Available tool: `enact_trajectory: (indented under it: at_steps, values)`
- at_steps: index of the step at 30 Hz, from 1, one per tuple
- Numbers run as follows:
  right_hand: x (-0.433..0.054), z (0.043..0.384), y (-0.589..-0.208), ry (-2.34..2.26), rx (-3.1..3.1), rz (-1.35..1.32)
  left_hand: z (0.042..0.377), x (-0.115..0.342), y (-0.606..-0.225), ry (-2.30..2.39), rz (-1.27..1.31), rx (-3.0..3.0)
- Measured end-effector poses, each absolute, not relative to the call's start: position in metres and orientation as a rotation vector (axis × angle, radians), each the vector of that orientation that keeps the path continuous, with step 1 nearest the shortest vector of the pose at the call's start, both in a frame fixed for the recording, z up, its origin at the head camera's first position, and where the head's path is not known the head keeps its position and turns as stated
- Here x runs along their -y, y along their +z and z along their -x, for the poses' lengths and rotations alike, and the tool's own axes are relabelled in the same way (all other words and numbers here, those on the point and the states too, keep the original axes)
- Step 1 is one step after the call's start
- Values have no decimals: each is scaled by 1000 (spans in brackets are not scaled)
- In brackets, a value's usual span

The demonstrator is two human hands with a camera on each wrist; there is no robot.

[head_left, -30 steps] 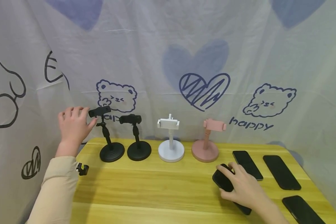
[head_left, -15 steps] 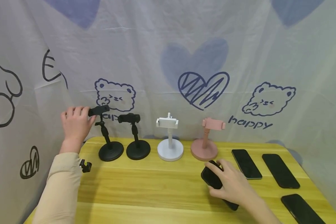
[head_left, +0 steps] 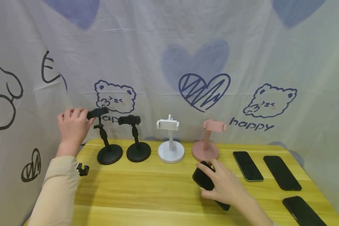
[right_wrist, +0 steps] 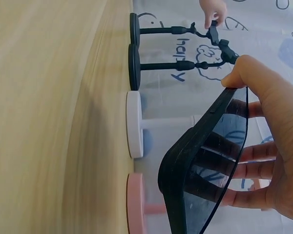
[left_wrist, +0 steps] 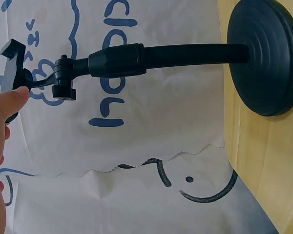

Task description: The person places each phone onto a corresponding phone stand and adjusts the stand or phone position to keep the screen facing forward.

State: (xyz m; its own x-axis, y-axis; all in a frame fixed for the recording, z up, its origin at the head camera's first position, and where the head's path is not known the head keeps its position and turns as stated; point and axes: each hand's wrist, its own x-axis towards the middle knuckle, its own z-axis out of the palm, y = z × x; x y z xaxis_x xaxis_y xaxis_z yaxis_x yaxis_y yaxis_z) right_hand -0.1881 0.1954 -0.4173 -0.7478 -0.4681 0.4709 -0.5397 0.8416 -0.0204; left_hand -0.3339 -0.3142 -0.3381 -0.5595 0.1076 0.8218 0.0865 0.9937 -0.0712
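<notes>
My left hand (head_left: pixel 73 128) grips the clamp end of the leftmost black phone stand (head_left: pixel 109 155), whose round base is on the table. In the left wrist view the thumb presses the clamp (left_wrist: pixel 13 73) from the near side, and the other fingers are mostly hidden behind it. My right hand (head_left: pixel 226 185) holds a black phone (head_left: pixel 204 180) above the table in front of the pink phone stand (head_left: pixel 205 151). Seen from the right wrist, the thumb is on one long edge of the tilted phone (right_wrist: pixel 205 136) and the fingers reach round the opposite edge.
A second black phone stand (head_left: pixel 138 153) and a white phone stand (head_left: pixel 171 153) stand along the back of the wooden table (head_left: pixel 135 191). Three dark phones lie flat at the right: one at the back (head_left: pixel 248 166), one beside it (head_left: pixel 282 173), one nearer (head_left: pixel 303 211). A printed curtain (head_left: pixel 147 56) hangs behind.
My right hand has carried the phone leftward across the table, from beside the flat phones to in front of the pink stand. The left hand keeps its grip; that stand shifts slightly left.
</notes>
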Motion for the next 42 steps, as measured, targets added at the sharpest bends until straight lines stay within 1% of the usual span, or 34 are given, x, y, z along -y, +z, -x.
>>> enact_trajectory:
  at_steps: [14,42]
  values:
    - [-175,197,-413,234,2456,-798,325,317,-334,62,206,2084]
    - [-126,213,-391,382,2254,-933,295,300,-336,-28,192,2057]
